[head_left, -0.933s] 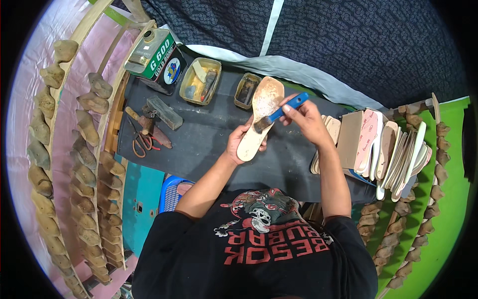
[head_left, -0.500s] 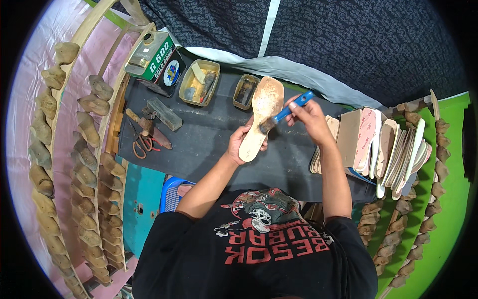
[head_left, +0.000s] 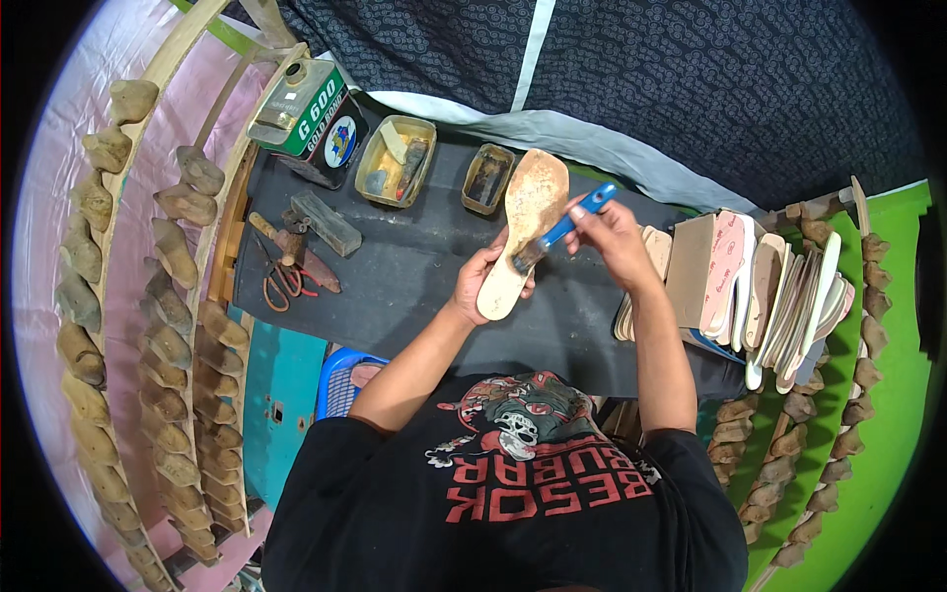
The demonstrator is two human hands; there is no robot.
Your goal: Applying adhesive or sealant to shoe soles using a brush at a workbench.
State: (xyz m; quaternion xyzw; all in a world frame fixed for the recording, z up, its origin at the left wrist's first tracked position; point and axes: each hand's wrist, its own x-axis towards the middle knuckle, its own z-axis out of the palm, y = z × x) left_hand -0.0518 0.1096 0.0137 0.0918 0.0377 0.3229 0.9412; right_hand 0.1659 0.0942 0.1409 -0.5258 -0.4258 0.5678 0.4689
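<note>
A pale shoe insole (head_left: 538, 196) is tilted up above the dark table, its wide end pointing away from me. My left hand (head_left: 477, 284) grips it near the narrow end, thumb on the near edge and fingers wrapped behind. In my right hand (head_left: 609, 235) is a blue-handled paintbrush (head_left: 582, 213). The dark bristles touch the insole's face just below its middle. Brownish, wet-looking patches cover the upper part of the insole, while its narrow end looks paler. Beyond the insole's left edge sits a small tub (head_left: 487, 180) with dark residue inside.
At the back left stand a green and black metal can (head_left: 306, 123) and a yellowish tub (head_left: 397, 163) holding tools. Scissors (head_left: 281, 288), a hammer (head_left: 286, 242) and a grey block (head_left: 327, 224) lie nearby. Stacked insoles (head_left: 735, 286) fill the right side. Racks of wooden shoe lasts (head_left: 170, 306) flank the table.
The brush has moved slightly down along the insole toward its narrow end. The insole has shifted a little to the right in my left hand.
</note>
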